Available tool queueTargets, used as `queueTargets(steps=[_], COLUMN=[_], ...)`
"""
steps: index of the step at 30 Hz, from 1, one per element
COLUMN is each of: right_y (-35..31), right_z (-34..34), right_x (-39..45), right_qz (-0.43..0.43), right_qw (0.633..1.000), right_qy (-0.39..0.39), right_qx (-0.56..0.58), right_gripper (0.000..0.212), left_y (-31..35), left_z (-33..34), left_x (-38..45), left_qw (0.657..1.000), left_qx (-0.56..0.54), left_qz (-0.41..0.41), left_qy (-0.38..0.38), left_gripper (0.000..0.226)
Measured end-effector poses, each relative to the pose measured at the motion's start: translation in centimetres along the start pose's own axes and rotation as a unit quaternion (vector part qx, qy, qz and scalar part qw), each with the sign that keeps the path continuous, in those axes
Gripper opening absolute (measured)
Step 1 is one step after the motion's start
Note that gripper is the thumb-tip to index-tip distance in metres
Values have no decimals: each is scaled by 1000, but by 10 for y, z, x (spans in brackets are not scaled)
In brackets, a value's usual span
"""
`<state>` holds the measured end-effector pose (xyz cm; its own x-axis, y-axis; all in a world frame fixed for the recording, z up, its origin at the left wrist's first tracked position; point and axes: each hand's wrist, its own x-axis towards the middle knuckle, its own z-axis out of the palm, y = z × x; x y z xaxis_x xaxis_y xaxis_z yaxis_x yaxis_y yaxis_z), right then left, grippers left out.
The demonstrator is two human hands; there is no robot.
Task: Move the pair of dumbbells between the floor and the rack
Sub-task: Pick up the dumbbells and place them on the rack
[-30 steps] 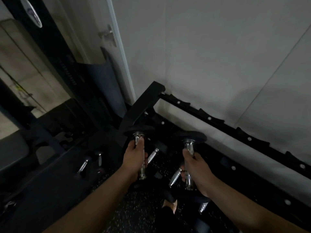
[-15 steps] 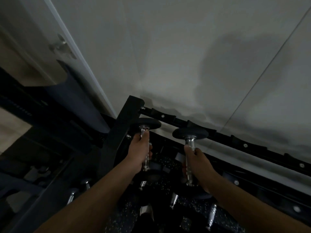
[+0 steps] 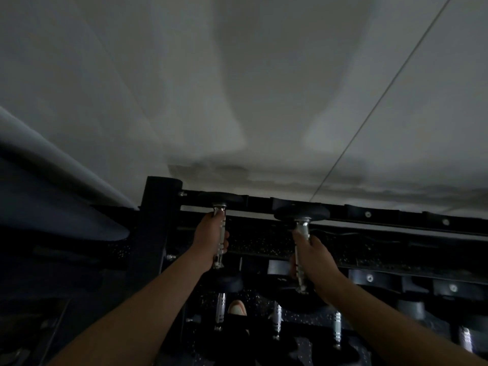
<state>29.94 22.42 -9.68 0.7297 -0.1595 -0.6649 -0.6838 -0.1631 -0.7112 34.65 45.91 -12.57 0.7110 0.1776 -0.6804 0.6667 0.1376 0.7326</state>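
Observation:
I hold two dumbbells with chrome handles and black round heads. My left hand (image 3: 208, 241) grips the handle of the left dumbbell (image 3: 221, 207), whose far head sits at the top rear rail of the black rack (image 3: 383, 213). My right hand (image 3: 314, 256) grips the handle of the right dumbbell (image 3: 302, 213), its far head touching or just above the same rail. Both handles point away from me. The near heads are partly hidden in the dark below my hands.
The rack's black upright post (image 3: 155, 220) stands just left of my left hand. Lower tiers hold several other dumbbells (image 3: 336, 327) with chrome handles. A shoe (image 3: 237, 307) shows on the speckled floor below. A pale wall (image 3: 237, 88) rises right behind the rack.
Both hands have lifted the dumbbells up and forward, from low over the lower tiers to the rack's top rear rail. My view has swung toward the wall.

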Motion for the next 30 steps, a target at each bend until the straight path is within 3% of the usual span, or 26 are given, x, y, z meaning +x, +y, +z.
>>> queueTargets(steps=[11, 16, 30], right_y=[-3, 2, 8], right_z=[16, 19, 29], right_x=[38, 52, 90], right_qz=[26, 32, 51], right_qw=[997, 995, 992], right_qy=[64, 92, 111], right_qx=[30, 17, -38], right_gripper=[41, 32, 37], left_y=[-5, -14, -1], left_z=[-7, -5, -2], left_x=[60, 66, 65], left_qw=[999, 999, 997], left_qx=[2, 0, -27], left_qz=[-41, -43, -71], left_qy=[-20, -14, -31], left_gripper=[30, 27, 20])
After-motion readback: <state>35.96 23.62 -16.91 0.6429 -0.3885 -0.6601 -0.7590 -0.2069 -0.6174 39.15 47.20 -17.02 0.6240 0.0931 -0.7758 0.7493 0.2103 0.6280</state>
